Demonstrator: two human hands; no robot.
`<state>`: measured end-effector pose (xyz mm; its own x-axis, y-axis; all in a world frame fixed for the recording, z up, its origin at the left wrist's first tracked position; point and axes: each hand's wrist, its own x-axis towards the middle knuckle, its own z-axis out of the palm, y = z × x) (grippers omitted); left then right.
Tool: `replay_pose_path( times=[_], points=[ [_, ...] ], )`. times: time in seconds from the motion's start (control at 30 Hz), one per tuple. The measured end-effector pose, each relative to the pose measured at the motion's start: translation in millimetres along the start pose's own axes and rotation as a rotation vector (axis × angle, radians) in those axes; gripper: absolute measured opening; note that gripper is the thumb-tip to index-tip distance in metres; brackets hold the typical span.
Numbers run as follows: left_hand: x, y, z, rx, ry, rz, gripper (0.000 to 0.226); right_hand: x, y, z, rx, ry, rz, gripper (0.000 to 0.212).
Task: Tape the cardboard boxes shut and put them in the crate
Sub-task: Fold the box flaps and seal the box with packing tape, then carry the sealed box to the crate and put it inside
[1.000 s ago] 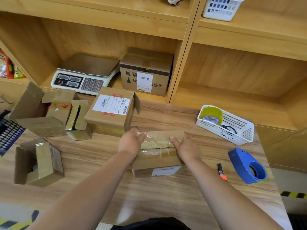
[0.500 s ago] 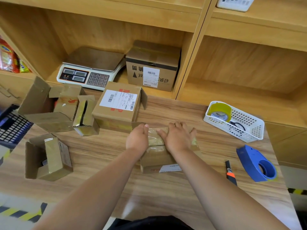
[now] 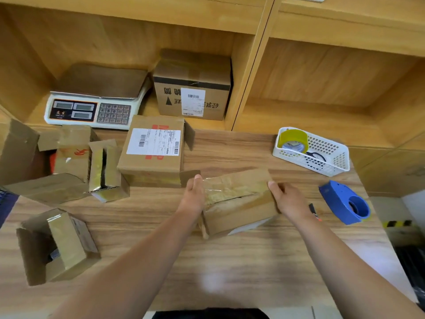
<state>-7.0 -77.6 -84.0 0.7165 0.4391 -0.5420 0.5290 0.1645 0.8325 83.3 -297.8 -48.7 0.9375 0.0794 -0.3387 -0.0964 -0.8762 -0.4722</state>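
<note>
Small brown cardboard box (image 3: 239, 203) sits mid wooden table (image 3: 230, 261), long axis left-right, top seam not fully closed. Left hand (image 3: 193, 199) grips its left end and right hand (image 3: 289, 201) its right end, thumbs on top. Blue tape dispenser (image 3: 345, 203) lies right of the box, so the right hand is nearer. White plastic basket (image 3: 333, 162), far right, holds a yellow tape roll (image 3: 293, 140) and black scissors (image 3: 317, 155).
</note>
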Motion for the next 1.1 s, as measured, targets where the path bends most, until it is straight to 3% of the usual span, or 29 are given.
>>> replay_pose_path(
  times=[0.13,0.37,0.57,0.63,0.87,1.0,1.1],
  points=[
    [-11,-7,-5,-0.057,0.008,-0.066,0.046,-17,7,10,0.473,-0.005,0.208,0.041],
    [-67,-37,-14,-0.082,-0.058,0.050,0.029,-28,6,20,0.629,-0.002,0.209,0.042],
    [-126,-80,-9,-0.185,-0.165,0.196,0.090,-53,12,23,0.652,-0.089,0.200,0.043],
    [-140,-92,-7,-0.194,-0.086,0.200,0.097,-66,16,26,0.655,-0.149,0.187,0.037],
    [-200,-143,-25,-0.199,0.155,0.234,0.062,-120,21,43,0.660,-0.356,0.053,0.024],
    [-244,-157,-48,-0.202,0.286,0.196,0.076,-153,2,59,0.611,-0.490,-0.063,0.020],
    [-276,-167,-70,-0.190,0.408,0.178,0.067,-181,-20,74,0.562,-0.575,-0.165,0.023]
  ],
)
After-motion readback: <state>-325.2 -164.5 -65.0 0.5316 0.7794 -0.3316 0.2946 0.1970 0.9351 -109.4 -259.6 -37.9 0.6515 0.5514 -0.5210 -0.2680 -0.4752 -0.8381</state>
